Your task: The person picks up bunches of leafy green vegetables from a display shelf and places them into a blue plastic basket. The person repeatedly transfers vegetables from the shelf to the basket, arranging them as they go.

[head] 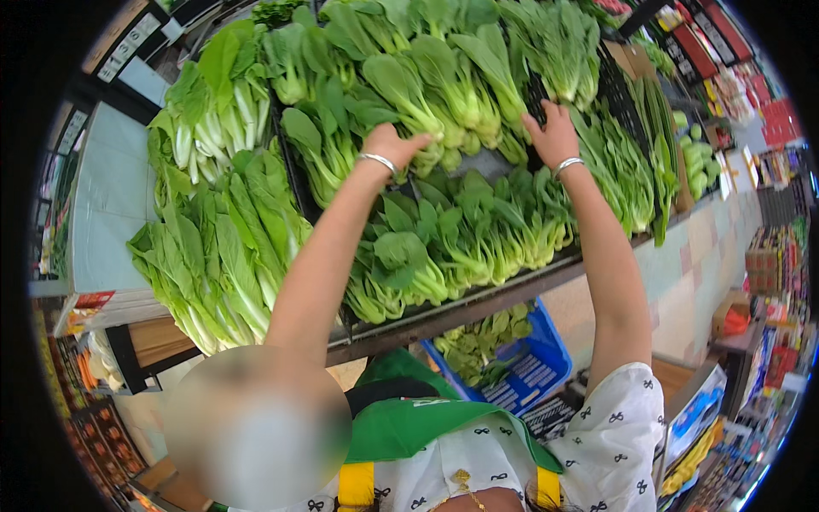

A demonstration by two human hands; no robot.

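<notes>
My left hand rests at the left end of an upper row of bok choy, its thumb against the pale base of a head of bok choy. Its fingertips are hidden among the leaves, so I cannot tell whether it grips. At the right end of that row is my right hand, thumb and fingers apart, next to another bok choy. Between and below my hands, a strip of the grey crate bottom shows. Nearer me lies a row of smaller bok choy, bases towards me.
Long-leaf greens and white-stemmed greens lie at left. More leafy greens and long beans sit at right. The display's front edge runs before me. Below it stands a blue basket holding loose leaves.
</notes>
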